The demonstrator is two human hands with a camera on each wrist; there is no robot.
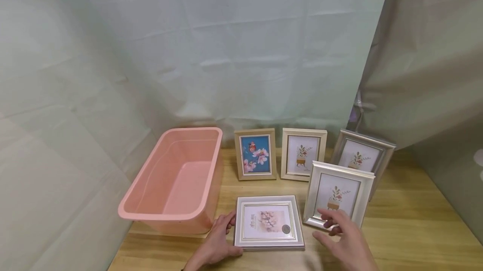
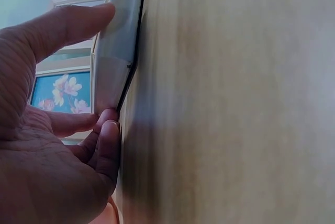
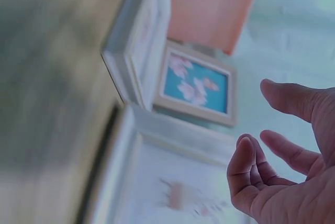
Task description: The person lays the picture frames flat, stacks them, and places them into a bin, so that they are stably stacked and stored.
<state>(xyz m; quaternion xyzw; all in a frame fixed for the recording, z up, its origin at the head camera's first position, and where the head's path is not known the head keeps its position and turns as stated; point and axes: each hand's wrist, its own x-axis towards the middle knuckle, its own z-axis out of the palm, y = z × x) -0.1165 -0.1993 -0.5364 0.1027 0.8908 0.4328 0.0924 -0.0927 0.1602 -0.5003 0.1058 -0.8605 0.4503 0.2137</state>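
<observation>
A silver-white picture frame (image 1: 268, 242) with a pink flower print lies flat on the table. My left hand (image 1: 218, 241) grips its near left corner, thumb (image 2: 86, 22) against the near edge and curled fingers at the left side. My right hand (image 1: 345, 239) is raised and holds nothing, its thumb and fingers apart and loosely bent. It overlaps the lower part of a standing silver picture frame (image 1: 367, 195) with a potted plant print. In the right wrist view this standing frame (image 3: 180, 130) is beside the flat one (image 3: 118, 67).
A pink plastic tub (image 1: 170, 216) stands at the left. Behind the flat frame stand a tan picture frame (image 1: 238, 157) with a blue blossom print and a cream picture frame (image 1: 323, 147). A darker silver picture frame (image 1: 388, 147) is partly hidden at the right. Pale cloth (image 1: 245, 53) hangs behind.
</observation>
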